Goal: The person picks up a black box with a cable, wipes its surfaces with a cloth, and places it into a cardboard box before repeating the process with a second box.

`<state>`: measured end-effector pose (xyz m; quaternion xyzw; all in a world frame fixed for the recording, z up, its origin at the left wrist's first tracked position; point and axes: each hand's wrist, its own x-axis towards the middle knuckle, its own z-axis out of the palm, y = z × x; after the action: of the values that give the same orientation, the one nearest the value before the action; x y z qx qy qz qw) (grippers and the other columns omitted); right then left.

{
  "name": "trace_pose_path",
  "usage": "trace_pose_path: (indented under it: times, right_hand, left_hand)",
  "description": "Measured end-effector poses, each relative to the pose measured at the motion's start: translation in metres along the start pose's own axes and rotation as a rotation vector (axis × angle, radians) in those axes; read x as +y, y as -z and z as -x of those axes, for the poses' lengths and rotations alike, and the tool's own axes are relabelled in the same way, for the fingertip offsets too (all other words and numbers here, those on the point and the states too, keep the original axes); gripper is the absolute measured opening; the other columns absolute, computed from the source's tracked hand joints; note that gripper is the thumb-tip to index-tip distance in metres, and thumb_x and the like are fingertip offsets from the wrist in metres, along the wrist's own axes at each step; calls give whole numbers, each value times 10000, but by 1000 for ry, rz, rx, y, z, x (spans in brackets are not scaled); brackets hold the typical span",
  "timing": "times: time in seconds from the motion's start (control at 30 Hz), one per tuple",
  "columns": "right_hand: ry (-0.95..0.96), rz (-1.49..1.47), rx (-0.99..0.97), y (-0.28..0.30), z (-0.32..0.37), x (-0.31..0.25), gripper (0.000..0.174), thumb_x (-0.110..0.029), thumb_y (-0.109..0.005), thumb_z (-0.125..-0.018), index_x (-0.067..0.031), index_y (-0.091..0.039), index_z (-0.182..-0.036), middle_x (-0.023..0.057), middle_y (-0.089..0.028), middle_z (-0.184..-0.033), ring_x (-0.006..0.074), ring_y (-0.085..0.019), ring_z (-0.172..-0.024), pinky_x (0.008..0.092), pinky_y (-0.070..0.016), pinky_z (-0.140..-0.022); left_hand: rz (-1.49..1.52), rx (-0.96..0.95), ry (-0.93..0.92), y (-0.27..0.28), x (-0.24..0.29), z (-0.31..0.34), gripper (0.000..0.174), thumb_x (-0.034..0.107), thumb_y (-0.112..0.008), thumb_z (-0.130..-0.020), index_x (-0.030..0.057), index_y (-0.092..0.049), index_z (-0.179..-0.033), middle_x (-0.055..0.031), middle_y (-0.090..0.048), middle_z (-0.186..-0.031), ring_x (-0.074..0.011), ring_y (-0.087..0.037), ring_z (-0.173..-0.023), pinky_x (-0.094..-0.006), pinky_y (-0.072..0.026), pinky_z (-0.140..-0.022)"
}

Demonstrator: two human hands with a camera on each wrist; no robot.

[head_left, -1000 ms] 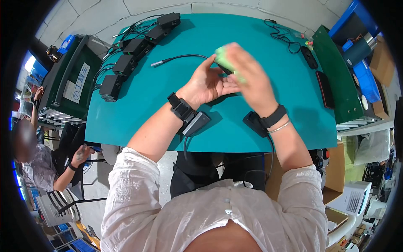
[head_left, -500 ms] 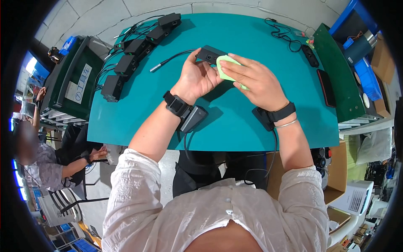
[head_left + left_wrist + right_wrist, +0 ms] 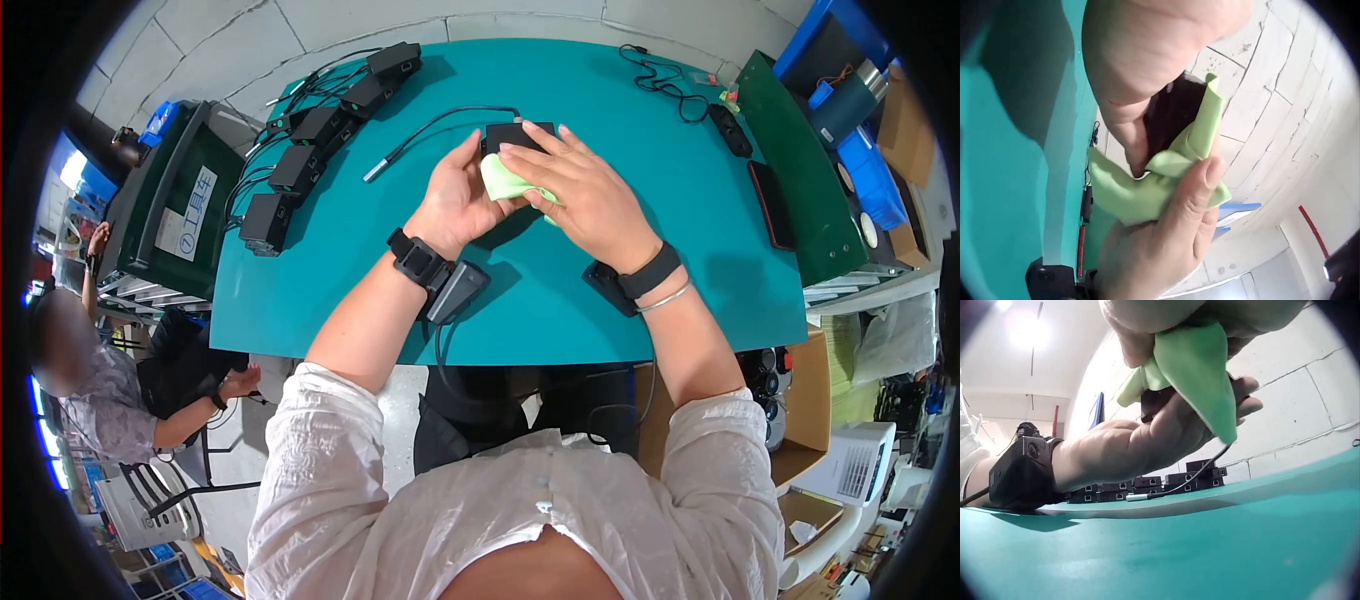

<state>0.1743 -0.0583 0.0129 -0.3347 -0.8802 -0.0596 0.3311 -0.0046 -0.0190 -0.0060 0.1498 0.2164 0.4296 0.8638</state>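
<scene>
A black box (image 3: 508,136) with a cable ending in a silver plug (image 3: 377,171) is held above the table. My left hand (image 3: 456,200) grips the box from the left and below, its fingers partly hidden. My right hand (image 3: 592,205) holds a light green cloth (image 3: 507,180) against the near side of the box. In the left wrist view the cloth (image 3: 1132,197) is pinched under the right thumb and folds around the dark box (image 3: 1174,112). The right wrist view shows the cloth (image 3: 1200,375) hanging over the left hand's fingers.
Several black boxes (image 3: 322,127) with cables line the left of the green table (image 3: 620,320). At the right are a coiled cable (image 3: 663,80), a black power strip (image 3: 730,130) and a phone (image 3: 770,205). Another person (image 3: 110,400) sits at the far left beside a green cabinet (image 3: 180,200).
The box has turned in my left hand, its cable now leaving from the far side. My right hand and the cloth have shifted left, over the box's near side.
</scene>
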Motion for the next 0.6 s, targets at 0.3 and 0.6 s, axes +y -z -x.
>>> trace_pose_path:
  times: [0.3, 0.6]
  right_hand:
    - [-247, -16, 218, 8, 16, 35, 251, -230, -541, -920, -102, -661, -1099, 68, -600, -1164, 280, -551, -1062, 379, -451, -889]
    - [-406, -283, 342, 2, 4, 10, 293, -188, -561, -912, -26, -614, -1151, 131, -592, -1085, 283, -594, -942, 337, -484, -812]
  left_hand:
    - [-154, -224, -52, -1, 0, -7, 488, 384, -461, -960, 18, -430, -1280, -218, -502, -1251, -346, -545, -1134, -495, -506, -930]
    - [-199, -249, -61, 0, -8, -9, 442, 263, -487, -962, 20, -396, -1320, -224, -488, -1269, -338, -561, -1118, -439, -526, -927]
